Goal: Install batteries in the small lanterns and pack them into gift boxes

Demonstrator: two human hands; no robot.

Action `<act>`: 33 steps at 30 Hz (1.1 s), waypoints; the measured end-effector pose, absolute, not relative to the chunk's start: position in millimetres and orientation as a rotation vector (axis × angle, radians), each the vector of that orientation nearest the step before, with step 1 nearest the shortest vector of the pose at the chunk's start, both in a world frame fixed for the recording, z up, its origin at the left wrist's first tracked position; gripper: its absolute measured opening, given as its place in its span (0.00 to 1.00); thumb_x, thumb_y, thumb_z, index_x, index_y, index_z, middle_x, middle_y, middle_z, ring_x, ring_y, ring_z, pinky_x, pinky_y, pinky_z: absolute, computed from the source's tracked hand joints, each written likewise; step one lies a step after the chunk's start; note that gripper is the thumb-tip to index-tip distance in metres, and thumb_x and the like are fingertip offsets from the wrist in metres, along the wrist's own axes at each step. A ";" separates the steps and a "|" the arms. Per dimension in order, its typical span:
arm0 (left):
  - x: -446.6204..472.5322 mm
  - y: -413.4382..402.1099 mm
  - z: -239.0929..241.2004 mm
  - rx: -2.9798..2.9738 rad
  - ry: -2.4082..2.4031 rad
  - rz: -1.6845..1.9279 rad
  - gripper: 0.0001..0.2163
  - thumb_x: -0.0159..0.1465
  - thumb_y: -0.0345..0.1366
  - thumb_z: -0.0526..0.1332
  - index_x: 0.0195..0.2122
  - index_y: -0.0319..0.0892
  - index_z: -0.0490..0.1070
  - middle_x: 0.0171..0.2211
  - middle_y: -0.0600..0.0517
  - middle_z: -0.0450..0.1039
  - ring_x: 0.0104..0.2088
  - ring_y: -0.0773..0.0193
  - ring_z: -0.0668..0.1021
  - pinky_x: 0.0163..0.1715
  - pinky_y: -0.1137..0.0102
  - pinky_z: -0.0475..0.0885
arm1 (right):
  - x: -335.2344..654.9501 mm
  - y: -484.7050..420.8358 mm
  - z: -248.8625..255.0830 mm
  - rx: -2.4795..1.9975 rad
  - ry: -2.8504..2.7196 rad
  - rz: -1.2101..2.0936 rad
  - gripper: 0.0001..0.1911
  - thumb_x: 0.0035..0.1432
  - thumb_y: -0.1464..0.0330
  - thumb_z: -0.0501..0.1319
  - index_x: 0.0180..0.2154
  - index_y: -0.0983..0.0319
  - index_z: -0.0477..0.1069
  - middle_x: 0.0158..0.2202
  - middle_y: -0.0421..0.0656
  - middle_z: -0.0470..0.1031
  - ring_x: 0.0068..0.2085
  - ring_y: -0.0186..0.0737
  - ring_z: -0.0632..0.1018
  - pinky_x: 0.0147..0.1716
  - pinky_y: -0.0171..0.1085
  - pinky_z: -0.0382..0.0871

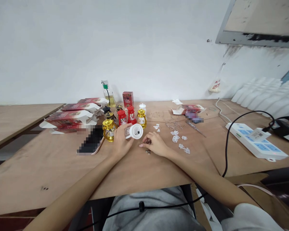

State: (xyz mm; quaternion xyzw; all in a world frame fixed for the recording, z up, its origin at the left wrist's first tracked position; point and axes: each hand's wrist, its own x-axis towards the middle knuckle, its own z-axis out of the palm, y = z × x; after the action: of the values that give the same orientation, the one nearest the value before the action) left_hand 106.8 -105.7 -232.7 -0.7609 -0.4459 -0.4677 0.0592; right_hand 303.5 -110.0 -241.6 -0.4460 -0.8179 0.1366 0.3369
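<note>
My left hand (122, 141) is closed round a small white lantern (135, 131). The lantern is tipped so that its round underside, with a dark spot in it, faces me. My right hand (156, 144) rests on the table with fingertips drawn together over a little heap of small shiny metal pieces (148, 151). What its fingers hold, if anything, is hidden. Beyond my hands stand a gold lantern (109, 131), a second gold lantern (141, 118), red lanterns (122, 118), darker ones (110, 116) and a white one (142, 106).
Red boxes (69, 118) and a phone (90, 142) lie left. A bottle (109, 96) and an upright red box (128, 99) stand behind. To the right are white plastic pieces (175, 138), wire pieces (173, 125), tweezers (196, 129) and a power strip (257, 142) with cables.
</note>
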 end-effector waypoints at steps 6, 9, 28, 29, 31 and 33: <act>107.7 -106.3 -232.6 -2.323 -1.327 -1.426 0.20 0.58 0.34 0.63 0.51 0.44 0.62 0.48 0.46 0.71 0.48 0.54 0.74 0.48 0.60 0.66 | 301.7 -108.0 -242.0 -1.297 -2.119 0.400 0.15 0.48 0.58 0.71 0.28 0.62 0.74 0.30 0.42 0.74 0.36 0.41 0.73 0.35 0.37 0.62; 107.5 -105.2 -233.5 -2.322 -1.320 -1.433 0.20 0.57 0.34 0.64 0.51 0.44 0.63 0.47 0.47 0.72 0.48 0.54 0.74 0.47 0.61 0.66 | 301.5 -108.7 -238.1 -1.312 -2.130 0.438 0.13 0.49 0.60 0.71 0.26 0.62 0.74 0.30 0.42 0.73 0.36 0.41 0.72 0.37 0.37 0.62; 116.8 -110.6 -234.6 -2.425 -1.263 -1.379 0.18 0.60 0.38 0.62 0.51 0.44 0.62 0.47 0.47 0.72 0.47 0.55 0.75 0.46 0.62 0.65 | 295.3 -136.2 -214.9 -0.688 -1.734 -0.105 0.06 0.64 0.70 0.59 0.35 0.61 0.74 0.30 0.42 0.71 0.33 0.36 0.72 0.36 0.38 0.66; 117.0 -110.6 -234.5 -2.427 -1.262 -1.379 0.18 0.60 0.38 0.62 0.51 0.44 0.62 0.46 0.47 0.72 0.47 0.55 0.75 0.46 0.62 0.65 | 295.6 -135.3 -215.8 -0.695 -1.737 -0.116 0.05 0.64 0.70 0.59 0.35 0.61 0.73 0.30 0.42 0.71 0.33 0.36 0.72 0.36 0.38 0.66; 117.1 -110.7 -234.1 -2.435 -1.264 -1.372 0.18 0.61 0.38 0.62 0.51 0.44 0.62 0.46 0.47 0.72 0.47 0.55 0.75 0.46 0.62 0.65 | 296.2 -134.0 -217.1 -0.695 -1.753 -0.143 0.06 0.64 0.70 0.59 0.34 0.62 0.73 0.30 0.42 0.71 0.33 0.37 0.72 0.35 0.38 0.65; 117.0 -110.8 -233.9 -2.438 -1.272 -1.366 0.18 0.61 0.38 0.62 0.51 0.44 0.62 0.46 0.47 0.73 0.47 0.55 0.75 0.46 0.61 0.65 | 296.4 -133.6 -218.2 -0.699 -1.784 -0.174 0.06 0.64 0.70 0.58 0.34 0.61 0.73 0.30 0.42 0.72 0.33 0.37 0.72 0.35 0.38 0.65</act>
State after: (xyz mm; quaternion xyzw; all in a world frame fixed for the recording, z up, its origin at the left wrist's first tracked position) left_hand 117.0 -110.8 -233.9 -0.7936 -0.4139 -0.4446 0.0355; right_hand 296.4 -133.6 -218.2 -0.2980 -0.7605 -0.0741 0.5721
